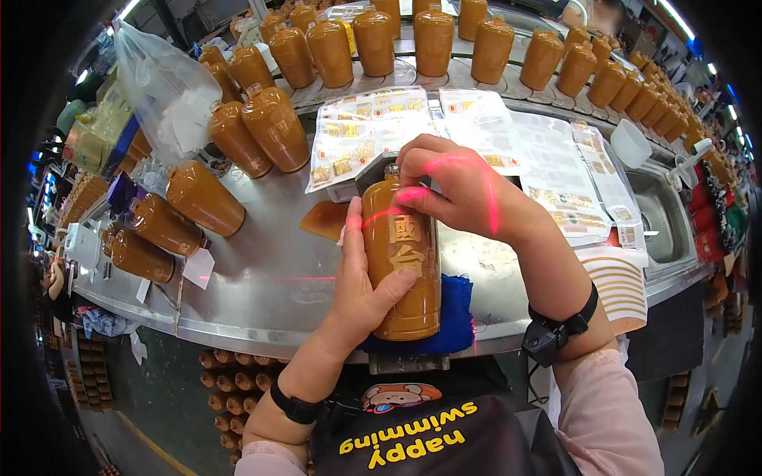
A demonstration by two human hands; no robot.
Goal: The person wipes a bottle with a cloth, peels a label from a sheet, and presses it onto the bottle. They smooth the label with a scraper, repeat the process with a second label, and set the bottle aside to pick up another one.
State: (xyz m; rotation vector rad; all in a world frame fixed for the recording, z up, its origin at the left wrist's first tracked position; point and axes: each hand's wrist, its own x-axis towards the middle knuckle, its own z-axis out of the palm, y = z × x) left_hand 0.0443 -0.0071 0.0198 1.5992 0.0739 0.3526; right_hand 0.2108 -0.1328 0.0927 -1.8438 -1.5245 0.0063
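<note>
A glossy brown bottle with two large gold characters on its front lies in front of me, its neck pointing away. My left hand is wrapped around its left side, the thumb resting across the lower character. My right hand is closed at the bottle's shoulder and neck, fingers bent and thumb above the upper character. Whatever its fingertips pinch, if anything, is hidden. Red laser lines cross the right hand and the bottle. A blue cloth lies beneath the bottle's base.
Sheets of gold decals lie beyond the bottle, with more decal sheets to the right. Several brown bottles stand at the left and along a conveyor behind. A metal sink and white cup are at the right.
</note>
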